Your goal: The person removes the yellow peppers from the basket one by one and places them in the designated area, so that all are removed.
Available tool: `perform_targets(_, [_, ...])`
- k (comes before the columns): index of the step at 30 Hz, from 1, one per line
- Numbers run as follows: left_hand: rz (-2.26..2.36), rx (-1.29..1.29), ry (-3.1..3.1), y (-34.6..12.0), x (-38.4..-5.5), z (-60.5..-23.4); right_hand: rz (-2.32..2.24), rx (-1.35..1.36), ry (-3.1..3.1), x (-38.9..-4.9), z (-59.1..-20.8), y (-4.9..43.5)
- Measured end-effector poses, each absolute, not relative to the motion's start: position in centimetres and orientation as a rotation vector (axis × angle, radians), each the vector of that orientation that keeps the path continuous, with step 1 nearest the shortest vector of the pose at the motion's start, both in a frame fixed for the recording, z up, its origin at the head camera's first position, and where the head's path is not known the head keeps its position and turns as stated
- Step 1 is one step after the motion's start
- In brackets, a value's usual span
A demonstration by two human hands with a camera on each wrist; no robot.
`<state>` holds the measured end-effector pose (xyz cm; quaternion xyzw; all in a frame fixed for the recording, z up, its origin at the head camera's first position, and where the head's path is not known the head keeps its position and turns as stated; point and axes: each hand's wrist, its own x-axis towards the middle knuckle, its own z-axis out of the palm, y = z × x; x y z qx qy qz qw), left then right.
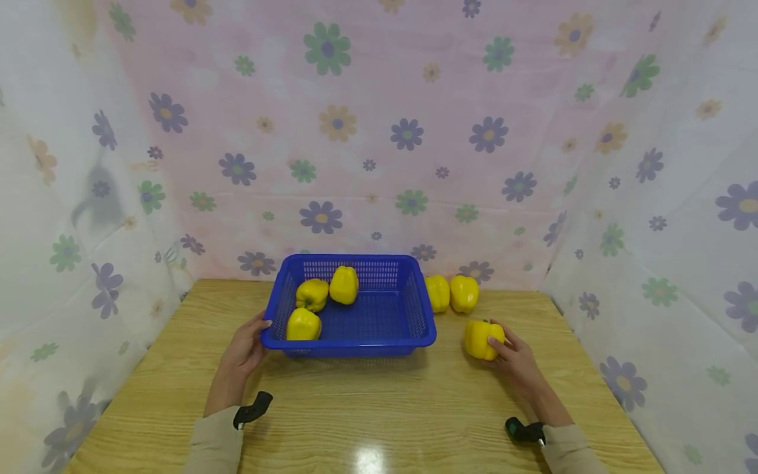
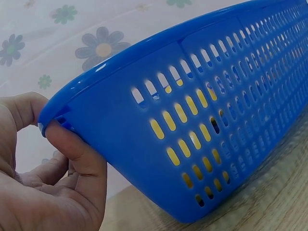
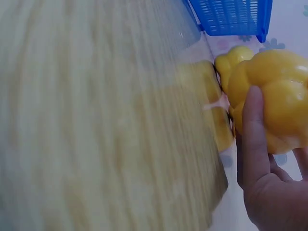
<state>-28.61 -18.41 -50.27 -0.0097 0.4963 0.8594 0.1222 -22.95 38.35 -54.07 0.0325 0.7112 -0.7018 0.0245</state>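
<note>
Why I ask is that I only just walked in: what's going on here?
A person's left hand grips the rim of a blue, rectangular, perforated plastic basket, while their right hand holds a glossy yellow bell pepper to its right. Three more yellow peppers sit inside, toward the left, and two others are on the wood-grained table, right of the basket.

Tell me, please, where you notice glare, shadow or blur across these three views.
Head view: bright glare on the table, soft shadow under the blue basket; left wrist view: small highlights along the basket's rim; right wrist view: table grain smeared, the held pepper glossy.
</note>
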Motion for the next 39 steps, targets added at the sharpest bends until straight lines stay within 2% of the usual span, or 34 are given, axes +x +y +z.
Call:
perform_targets(19, [2.481,-0.030,1.475,-18.5,-28.6,-50.4,-2.110,0.191,2.330,-24.7,-53.8,40.4])
perform_targets(39, [2.468,0.006,1.459,-18.5,-28.5,-50.2,-1.913,0.090,2.593,-28.8,-53.1,42.5])
